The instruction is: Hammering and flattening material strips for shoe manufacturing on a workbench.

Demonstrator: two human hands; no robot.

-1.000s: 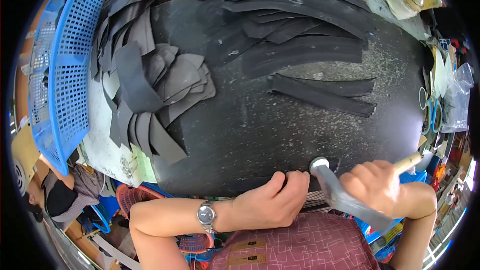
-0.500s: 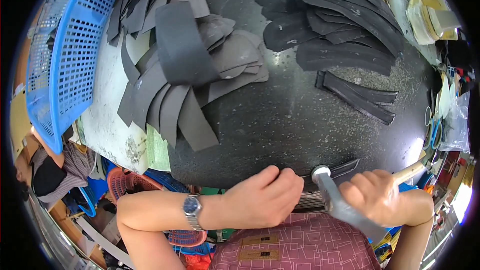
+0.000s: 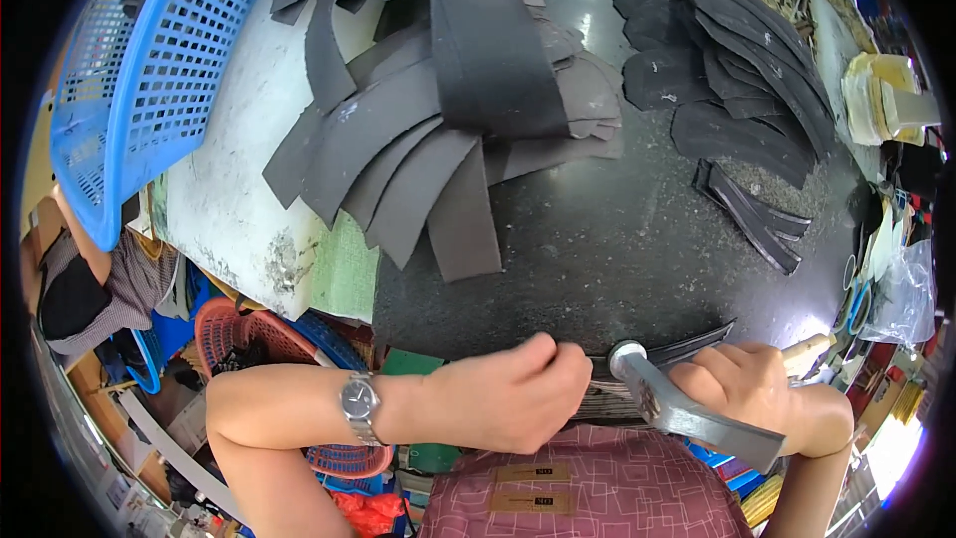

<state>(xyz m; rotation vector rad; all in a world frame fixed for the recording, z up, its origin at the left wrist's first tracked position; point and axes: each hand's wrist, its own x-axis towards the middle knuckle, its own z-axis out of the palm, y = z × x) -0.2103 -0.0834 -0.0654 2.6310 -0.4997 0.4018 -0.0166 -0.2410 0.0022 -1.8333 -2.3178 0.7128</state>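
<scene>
- Hammer (image 3: 697, 410) in the right hand (image 3: 739, 389), fingers wrapped around it, its round face near a black strip (image 3: 687, 343).
- Strip along the surface's near edge.
- Left hand (image 3: 508, 397), fingers curled; cannot tell whether they pinch it.

The dark worktop (image 3: 568, 239) is spreading across the middle, a pale, stained surface (image 3: 239, 169) is running along its left, and bright light (image 3: 889, 468) is glaring at the lower right while the worktop's right side is gleaming.
</scene>
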